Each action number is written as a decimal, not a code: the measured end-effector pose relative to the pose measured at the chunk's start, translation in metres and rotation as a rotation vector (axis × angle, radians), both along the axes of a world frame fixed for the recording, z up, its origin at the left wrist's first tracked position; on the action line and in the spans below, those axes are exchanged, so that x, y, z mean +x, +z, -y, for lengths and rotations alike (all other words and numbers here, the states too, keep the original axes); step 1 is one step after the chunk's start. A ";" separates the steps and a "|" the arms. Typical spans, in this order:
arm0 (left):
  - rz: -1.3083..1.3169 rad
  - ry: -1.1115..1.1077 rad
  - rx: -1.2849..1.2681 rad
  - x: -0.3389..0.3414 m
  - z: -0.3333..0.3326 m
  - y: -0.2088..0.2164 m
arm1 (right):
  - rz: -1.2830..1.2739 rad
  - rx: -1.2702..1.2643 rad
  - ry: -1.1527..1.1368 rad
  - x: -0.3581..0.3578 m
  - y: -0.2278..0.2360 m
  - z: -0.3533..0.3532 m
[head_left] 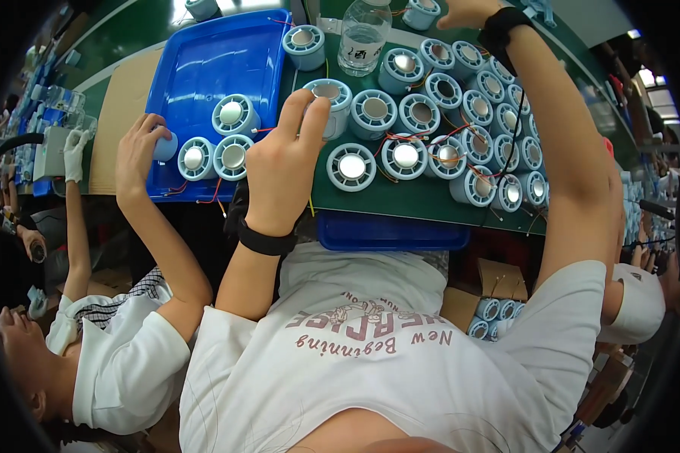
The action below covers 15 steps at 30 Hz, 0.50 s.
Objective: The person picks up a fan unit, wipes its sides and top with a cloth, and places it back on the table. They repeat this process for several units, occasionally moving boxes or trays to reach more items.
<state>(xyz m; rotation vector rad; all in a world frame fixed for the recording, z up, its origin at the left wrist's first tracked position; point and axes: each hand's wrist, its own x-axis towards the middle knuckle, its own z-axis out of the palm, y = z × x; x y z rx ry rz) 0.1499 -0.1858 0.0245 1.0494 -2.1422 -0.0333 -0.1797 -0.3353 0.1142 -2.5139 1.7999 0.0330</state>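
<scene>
My left hand (276, 170), with a black band at the wrist, is closed at the near left side of a light-blue round motor (336, 94); its thumb is hidden. My right hand (472, 11) reaches to the top edge, partly cut off, its visible thumb stretched out. Nearest to it stands another light-blue motor (421, 13), apart from the fingers. Rows of similar motors (476, 106), with slotted rims, silver discs and thin coloured wires, cover the right of the green table (423, 202). A lone motor (351, 167) sits at the front.
A blue tray (204, 60) with several motors lies at the left. A co-worker's hand (137, 151) grips a motor (165, 147) there. A clear water bottle (363, 38) stands at the back. Below the table edge are another blue tray (393, 232) and a cardboard box (461, 306) of motors.
</scene>
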 end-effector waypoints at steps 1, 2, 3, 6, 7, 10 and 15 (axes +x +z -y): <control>0.039 -0.002 0.027 0.001 0.001 -0.009 | 0.193 0.050 0.201 -0.016 -0.014 -0.002; 0.083 0.022 0.064 -0.001 0.001 -0.014 | 0.295 0.078 0.322 -0.017 -0.024 0.011; 0.121 0.038 0.096 -0.004 0.000 -0.015 | 0.386 0.108 0.432 -0.020 -0.027 0.016; 0.162 0.055 0.109 -0.008 -0.001 -0.016 | -0.163 0.324 -0.170 -0.003 -0.043 0.048; 0.184 0.063 0.116 -0.008 -0.002 -0.016 | -0.163 0.321 -0.166 -0.007 -0.047 0.044; 0.191 0.040 0.152 0.005 -0.011 -0.010 | 0.287 -0.091 0.237 -0.029 -0.063 0.021; 0.172 -0.023 0.213 0.010 -0.016 -0.002 | -0.025 0.051 -0.227 -0.053 -0.079 0.053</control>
